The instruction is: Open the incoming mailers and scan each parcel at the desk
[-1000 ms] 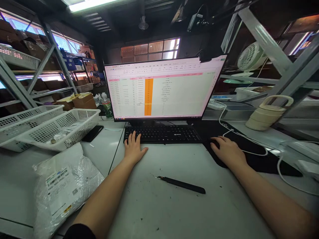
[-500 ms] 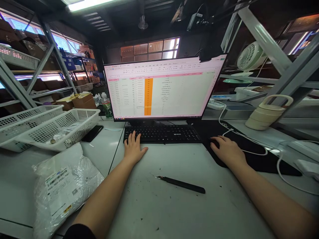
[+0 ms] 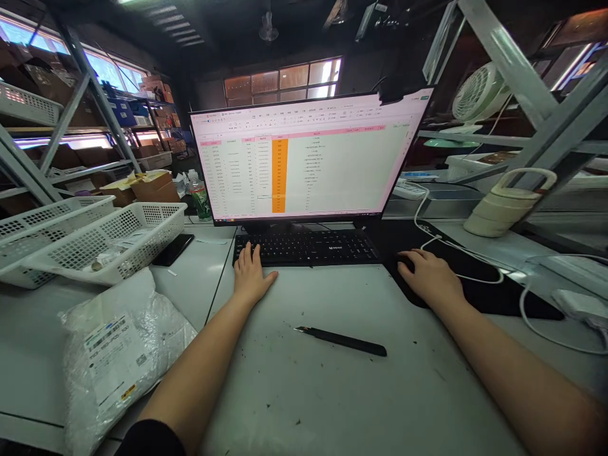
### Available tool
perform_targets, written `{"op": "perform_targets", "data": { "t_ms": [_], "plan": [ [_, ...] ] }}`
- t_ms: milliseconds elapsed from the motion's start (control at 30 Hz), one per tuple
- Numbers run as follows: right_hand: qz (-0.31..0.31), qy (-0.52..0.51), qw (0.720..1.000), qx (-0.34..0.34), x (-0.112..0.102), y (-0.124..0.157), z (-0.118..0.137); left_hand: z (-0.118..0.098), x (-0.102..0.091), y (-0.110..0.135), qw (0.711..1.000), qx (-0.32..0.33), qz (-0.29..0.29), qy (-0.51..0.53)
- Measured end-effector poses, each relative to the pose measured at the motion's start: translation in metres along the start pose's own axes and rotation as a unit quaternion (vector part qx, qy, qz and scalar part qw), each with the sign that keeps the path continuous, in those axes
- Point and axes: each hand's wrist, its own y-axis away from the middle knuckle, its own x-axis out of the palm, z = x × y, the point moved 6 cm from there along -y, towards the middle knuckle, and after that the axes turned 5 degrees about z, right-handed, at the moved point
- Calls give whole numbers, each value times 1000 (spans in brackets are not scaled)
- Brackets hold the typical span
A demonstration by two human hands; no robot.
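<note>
Little has moved since the earlier frame: both hands lie where they lay, and only the view has tipped, so the monitor looks larger and sits higher in the picture.

The left hand lies flat and open, palm down on the desk. Its fingers are stretched out side by side with the tips resting on the near left corner of the keyboard, and it grips nothing. The rest of the keyboard runs off to the right of those fingertips, just below the monitor.

The right hand is cupped over the mouse, fingers curled loosely down on it. Only a dark front edge of the mouse shows past the fingertips. Hand and mouse sit on a black mouse pad, and a white cable loops across the pad just beyond the fingers.

Between the two forearms, nearer the body than either set of fingers, a black pen lies on the desk, touched by neither hand. Well to the left of the left fingers stand a white basket and a dark phone. A labelled plastic bag lies beside the left forearm.
</note>
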Motion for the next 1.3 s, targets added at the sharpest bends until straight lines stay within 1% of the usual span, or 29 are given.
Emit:
{"op": "perform_targets", "data": {
  "t_ms": [167,367,567,767,900,1067,1200,1300],
  "plan": [
    [5,-1,1000,3,0,0,0,1,0,0,1000,-2,8,7],
    [7,0,1000,6,2,-2,-2,0,2,-1,1000,6,2,-8],
    [7,6,1000,5,3,-3,-2,-1,-1,1,1000,7,5,-14],
    [-13,0,1000,-6,3,-3,-3,-2,-2,1,1000,5,4,-23],
    [-12,-3,1000,-9,3,-2,-3,-2,-3,0,1000,3,-4,-17],
    [-4,-11,1000,-3,0,0,-1,0,-2,0,1000,-3,9,11],
    [4,-6,1000,5,0,1,0,-2,-3,1,1000,8,3,5],
    [-4,-6,1000,1,0,0,0,-4,-2,0,1000,11,15,-1]
  ]
}}
